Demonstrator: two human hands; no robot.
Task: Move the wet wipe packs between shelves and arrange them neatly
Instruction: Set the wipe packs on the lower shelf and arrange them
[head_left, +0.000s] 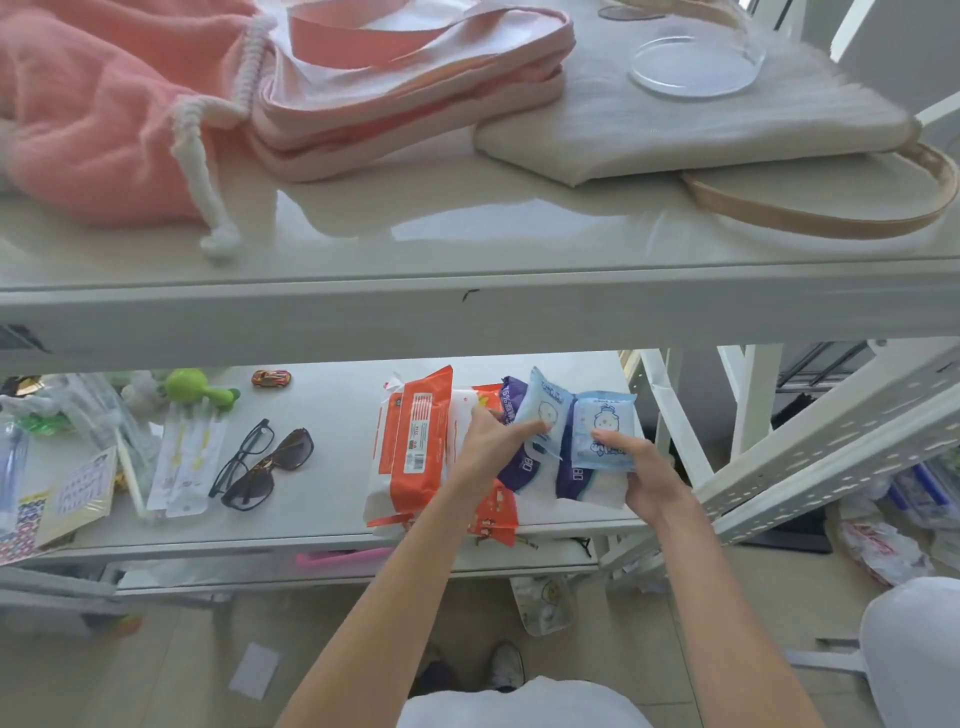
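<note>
On the lower shelf (322, 525) stands a row of wet wipe packs. A large orange-and-white pack (410, 447) is at the left, with a flatter orange pack (493, 514) under my wrist. Two purple-and-white packs (524, 473) lie behind. My left hand (493, 447) pinches a small light-blue pack (543, 410) between thumb and fingers. My right hand (644, 473) grips a second small light-blue pack (605, 431) beside it, thumb across its front. Both small packs are held upright over the purple ones.
The upper shelf (467, 306) holds a pink drawstring bag (104, 114), a pink pouch (415, 93), a cream bag (701, 140) and a glass lid (696, 67). On the lower shelf lie two pairs of glasses (265, 462), a toy car (271, 378), a green toy (192, 389) and stationery. A slanted white perforated rail (831, 447) is at the right.
</note>
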